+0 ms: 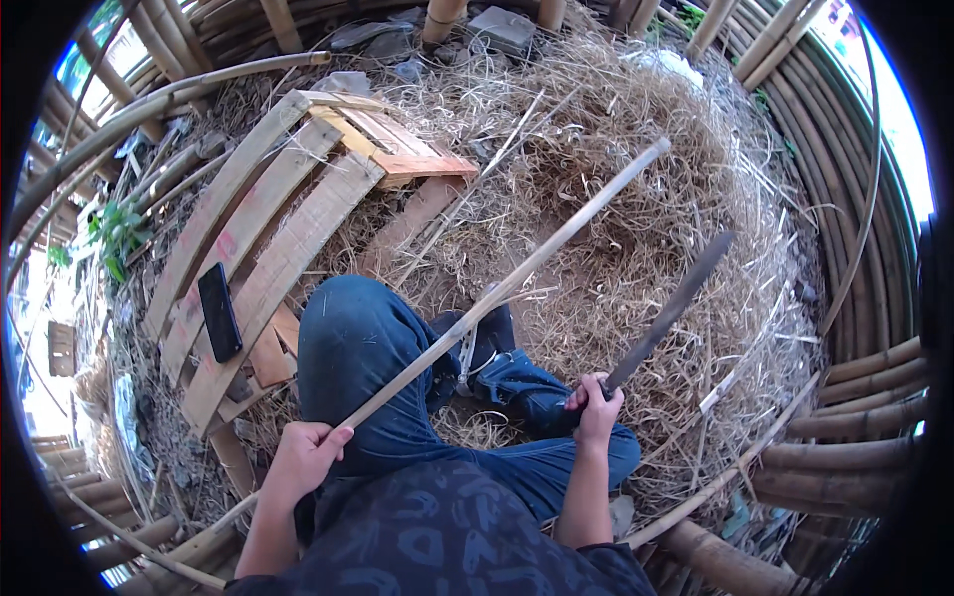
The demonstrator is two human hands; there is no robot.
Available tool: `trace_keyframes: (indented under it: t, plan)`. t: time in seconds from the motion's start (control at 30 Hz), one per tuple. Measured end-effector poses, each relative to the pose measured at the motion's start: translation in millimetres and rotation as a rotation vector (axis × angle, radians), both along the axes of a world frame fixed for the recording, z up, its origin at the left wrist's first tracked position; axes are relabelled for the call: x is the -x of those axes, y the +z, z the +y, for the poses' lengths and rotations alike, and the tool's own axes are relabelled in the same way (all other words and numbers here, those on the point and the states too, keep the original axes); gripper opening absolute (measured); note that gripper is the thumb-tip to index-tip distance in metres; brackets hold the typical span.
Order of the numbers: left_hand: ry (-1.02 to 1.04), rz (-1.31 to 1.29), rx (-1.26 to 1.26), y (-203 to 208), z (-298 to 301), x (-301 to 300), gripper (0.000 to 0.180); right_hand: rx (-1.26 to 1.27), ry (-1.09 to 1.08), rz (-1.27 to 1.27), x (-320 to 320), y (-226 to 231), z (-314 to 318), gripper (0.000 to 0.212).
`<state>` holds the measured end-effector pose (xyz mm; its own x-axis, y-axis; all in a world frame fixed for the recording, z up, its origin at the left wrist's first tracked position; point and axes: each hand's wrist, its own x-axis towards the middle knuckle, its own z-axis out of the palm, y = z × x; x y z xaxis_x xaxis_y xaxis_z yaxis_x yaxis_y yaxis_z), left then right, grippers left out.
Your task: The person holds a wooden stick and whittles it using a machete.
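My left hand [306, 458] is closed round a long, pale bamboo strip [522, 270]. The strip slants from beside my left hip, across my raised left knee, and up toward the far right. A thin sliver [530, 294] sticks out from it near the middle. In my right hand [598, 409] I grip a machete [668, 316] by its handle, which my fingers hide. Its long dark blade points up and away to the right. Blade and strip are apart.
A slatted wooden pallet [266, 230] lies at the left with a dark phone [220, 313] on it. Heaps of bamboo shavings [656, 119] cover the ground ahead. Bamboo pole walls [845, 189] curve around me. Grey stone blocks [502, 30] sit at the far side.
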<state>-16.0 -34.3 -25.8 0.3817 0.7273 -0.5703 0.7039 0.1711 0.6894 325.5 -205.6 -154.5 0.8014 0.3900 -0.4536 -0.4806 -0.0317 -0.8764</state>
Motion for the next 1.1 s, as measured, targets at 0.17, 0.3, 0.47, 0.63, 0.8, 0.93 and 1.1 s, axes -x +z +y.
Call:
trace_keyframes:
  t: [0.17, 0.3, 0.47, 0.63, 0.8, 0.93, 1.1]
  plan:
    - [-0.115, 0.037, 0.137, 3.2, 9.9, 6.2, 0.054, -0.297, 0.043, 0.043, 16.3, 47.7, 14.7, 0.012]
    - [-0.192, 0.06, 0.23, 5.3, 11.5, 8.4, 0.055, -0.408, 0.089, 0.019, 33.8, 60.1, 44.8, 0.016]
    - [-0.231, 0.033, 0.486, -5.6, 5.9, 20.7, 0.058, -0.384, 0.11, -0.018, 47.2, 56.6, 66.2, 0.019]
    - [-0.339, 0.071, 0.477, -13.7, 11.9, 33.7, 0.056, -0.289, 0.125, 0.12, 57.6, 47.4, 70.7, 0.02]
    - [-0.39, 0.23, 0.404, 6.4, 3.3, 25.3, 0.045, -0.238, 0.104, 0.191, 71.7, 35.6, 66.5, 0.021]
    - [-0.444, 0.001, -0.25, 60.2, -0.3, -16.1, 0.041, -0.313, 0.029, 0.165, 76.4, 35.6, 52.9, 0.023]
    - [-0.635, -0.955, -0.127, 114.4, -12.9, -75.4, 0.048, -0.337, 0.049, 0.069, 85.7, 47.7, 41.1, 0.023]
